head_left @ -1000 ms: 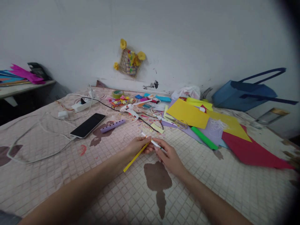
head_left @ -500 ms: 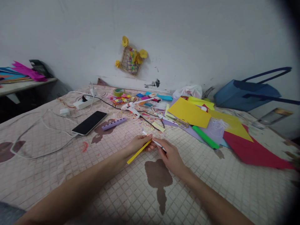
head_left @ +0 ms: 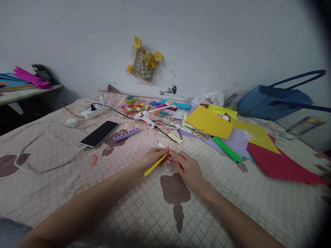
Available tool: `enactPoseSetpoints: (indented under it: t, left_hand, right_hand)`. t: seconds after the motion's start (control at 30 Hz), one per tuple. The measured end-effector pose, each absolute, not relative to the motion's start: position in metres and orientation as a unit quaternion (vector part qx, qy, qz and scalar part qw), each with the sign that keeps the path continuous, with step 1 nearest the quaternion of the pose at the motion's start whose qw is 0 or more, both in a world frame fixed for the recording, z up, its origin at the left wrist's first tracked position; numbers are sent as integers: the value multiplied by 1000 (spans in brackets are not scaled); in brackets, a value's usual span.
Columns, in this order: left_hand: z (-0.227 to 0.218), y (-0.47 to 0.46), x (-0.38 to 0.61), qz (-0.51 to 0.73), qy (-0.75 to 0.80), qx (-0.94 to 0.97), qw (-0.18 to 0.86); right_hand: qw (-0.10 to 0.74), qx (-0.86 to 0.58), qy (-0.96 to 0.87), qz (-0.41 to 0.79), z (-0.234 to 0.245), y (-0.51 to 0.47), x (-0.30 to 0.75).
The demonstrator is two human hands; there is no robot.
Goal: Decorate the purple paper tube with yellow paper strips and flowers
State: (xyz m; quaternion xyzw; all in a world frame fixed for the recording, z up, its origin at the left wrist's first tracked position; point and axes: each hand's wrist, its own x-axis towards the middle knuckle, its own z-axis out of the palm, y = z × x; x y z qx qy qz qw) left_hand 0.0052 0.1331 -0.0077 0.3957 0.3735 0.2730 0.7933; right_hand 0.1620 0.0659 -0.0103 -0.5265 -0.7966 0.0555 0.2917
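Observation:
My left hand [head_left: 155, 156] is closed above the tablecloth, pinching a narrow yellow paper strip [head_left: 156, 164] and a thin white stick [head_left: 161, 146]. The strip's loose end slants down towards me, and the stick's tip pokes out beyond the fingers. Meeting it from the right, my right hand [head_left: 188, 168] has its fingertips closed at the stick, where the strip's upper end also lies. Most of the stick is hidden by the fingers. Just beyond the hands lies a pale yellow paper piece [head_left: 175, 137].
A white glue gun [head_left: 145, 118], scissors [head_left: 201, 133] and a green paper roll [head_left: 227, 149] lie beyond my hands. To the left are a phone [head_left: 99, 133] on a cable and a punched purple paper strip [head_left: 126, 134]. Coloured sheets [head_left: 209, 122] and a blue bag [head_left: 274, 103] are at right.
My right fingers have shifted along the stick and now cover the part that stuck out below them. The yellow strip's loose end has drawn slightly up and in towards the hands.

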Motion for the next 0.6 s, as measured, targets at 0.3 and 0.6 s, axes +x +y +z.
enactPoseSetpoints:
  t: [0.3,0.6]
  left_hand:
    - [-10,133,7,320,363,421,767]
    - [-17,133,6,299,347,433,776]
  right_hand:
    - [401,-519,-652,380,-8,67,155]
    - [362,-505,-776,112,-14,69,163]
